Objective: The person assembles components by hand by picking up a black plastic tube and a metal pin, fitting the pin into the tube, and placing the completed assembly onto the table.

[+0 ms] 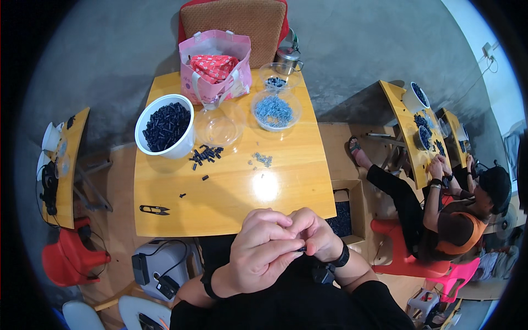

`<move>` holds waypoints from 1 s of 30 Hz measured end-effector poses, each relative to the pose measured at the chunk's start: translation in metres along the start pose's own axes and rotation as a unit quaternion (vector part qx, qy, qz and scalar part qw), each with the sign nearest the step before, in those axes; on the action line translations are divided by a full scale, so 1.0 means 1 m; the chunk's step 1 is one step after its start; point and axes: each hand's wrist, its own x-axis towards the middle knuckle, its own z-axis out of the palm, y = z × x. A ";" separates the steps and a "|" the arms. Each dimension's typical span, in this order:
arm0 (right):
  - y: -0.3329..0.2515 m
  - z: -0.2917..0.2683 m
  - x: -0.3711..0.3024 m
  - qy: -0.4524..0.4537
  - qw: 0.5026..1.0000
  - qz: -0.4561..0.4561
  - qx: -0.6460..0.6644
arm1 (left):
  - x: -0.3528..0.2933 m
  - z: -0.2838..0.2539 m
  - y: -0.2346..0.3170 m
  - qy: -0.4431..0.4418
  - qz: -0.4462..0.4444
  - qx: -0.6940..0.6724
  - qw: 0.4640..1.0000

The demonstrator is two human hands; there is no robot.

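Both hands meet just past the near edge of the table, fingertips together. My left hand [260, 252] is closed, its fingers pressed around a small black part [301, 249] that mostly hides between the fingertips. My right hand [318, 235] pinches at the same part from the other side. Ahead on the table lie loose small black parts [205, 155], with single ones nearer to me. Beside them is a little heap of small clear or silvery pieces [263, 159]. A white bucket [142, 144] full of black parts stands at the left.
Thread snips [154, 210] lie near the table's left front. A clear bowl of silvery pieces [274, 111], another clear bowl [276, 82], a clear lid [220, 127] and a pink bag [217, 88] stand farther back. A cardboard box [356, 212] sits right of the table; a person works at the right.
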 end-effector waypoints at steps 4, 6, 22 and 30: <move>0.008 -0.010 -0.004 0.005 1.000 -0.006 -0.007 | -0.003 0.004 -0.002 -0.005 -0.010 0.007 1.000; 0.008 -0.015 -0.009 0.013 1.000 0.002 -0.001 | -0.006 0.007 -0.007 -0.013 -0.013 0.014 1.000; -0.040 -0.134 -0.167 0.555 0.575 0.028 -0.600 | -0.088 -0.028 -0.081 -0.023 -0.387 0.003 0.922; 0.011 -0.097 0.032 0.317 0.639 -0.031 -0.700 | -0.087 -0.081 -0.114 0.069 -0.394 0.173 0.900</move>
